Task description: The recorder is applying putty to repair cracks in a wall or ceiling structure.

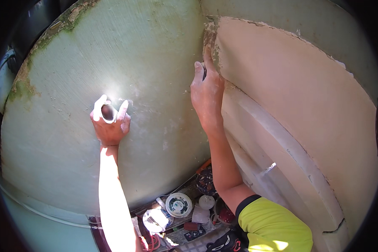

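My left hand (111, 126) grips a round object (108, 112) with a pale rim and dark middle against the pale green, scratched wall (155, 101). My right hand (207, 92) is higher, at the cracked, rough seam (210, 31) beside a pinkish panel (294, 92). Its index finger points up along the seam and the other fingers curl, with a small dark thing partly visible behind the thumb, too small to make out. Both hands have pale dust on them.
Below stand several containers (178, 205), a red-handled item (191, 226) and cluttered gear on boards. Curved ledges (281, 143) run down the right. A pale hose (50, 215) crosses the lower left. Mossy edging (25, 80) borders the green wall.
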### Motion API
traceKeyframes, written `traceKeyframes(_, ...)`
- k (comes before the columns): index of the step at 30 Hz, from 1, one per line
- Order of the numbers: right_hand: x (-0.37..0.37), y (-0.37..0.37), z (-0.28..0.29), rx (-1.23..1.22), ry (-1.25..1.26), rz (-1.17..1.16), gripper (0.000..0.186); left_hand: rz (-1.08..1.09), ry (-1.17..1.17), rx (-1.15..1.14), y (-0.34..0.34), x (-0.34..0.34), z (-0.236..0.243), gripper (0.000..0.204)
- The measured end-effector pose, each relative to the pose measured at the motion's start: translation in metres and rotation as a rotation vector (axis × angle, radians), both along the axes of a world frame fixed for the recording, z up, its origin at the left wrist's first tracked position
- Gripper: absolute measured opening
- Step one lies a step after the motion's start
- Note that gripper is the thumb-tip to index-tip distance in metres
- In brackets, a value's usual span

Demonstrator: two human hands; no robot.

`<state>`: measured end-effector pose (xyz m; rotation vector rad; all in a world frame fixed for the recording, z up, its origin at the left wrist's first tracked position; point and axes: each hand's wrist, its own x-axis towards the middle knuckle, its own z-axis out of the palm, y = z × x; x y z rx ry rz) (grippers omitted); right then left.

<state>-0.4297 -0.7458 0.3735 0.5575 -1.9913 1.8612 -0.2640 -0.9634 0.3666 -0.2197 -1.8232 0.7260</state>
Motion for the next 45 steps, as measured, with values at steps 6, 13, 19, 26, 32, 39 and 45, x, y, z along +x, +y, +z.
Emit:
traceKeyframes(6,0.005,0.017,-0.016,0.168,-0.093,0.115,0.049,0.022,-0.02,0.023,-0.006,0.0,-0.004,0.055)
traceKeyframes(13,0.011,0.01,-0.041,0.029,-0.084,0.125,0.052,-0.004,0.002,0.017,0.0,-0.003,-0.003,0.057)
traceKeyframes(19,0.016,0.007,-0.043,-0.038,-0.166,0.152,0.05,0.029,-0.001,0.001,0.006,-0.001,-0.001,0.056)
traceKeyframes(26,0.035,-0.005,-0.051,-0.144,-0.219,0.237,0.052,0.065,-0.001,-0.002,0.0,-0.001,-0.004,0.055)
traceKeyframes(32,0.009,-0.009,-0.051,-0.206,-0.234,0.21,0.054,0.086,0.016,-0.012,-0.001,-0.001,-0.001,0.054)
traceKeyframes(39,0.026,-0.003,-0.053,-0.094,-0.289,0.302,0.055,0.1,0.045,-0.015,-0.005,0.0,-0.009,0.053)
traceKeyframes(45,0.02,-0.008,-0.033,-0.053,0.073,0.073,0.052,0.116,0.066,-0.058,0.002,0.001,-0.012,0.052)
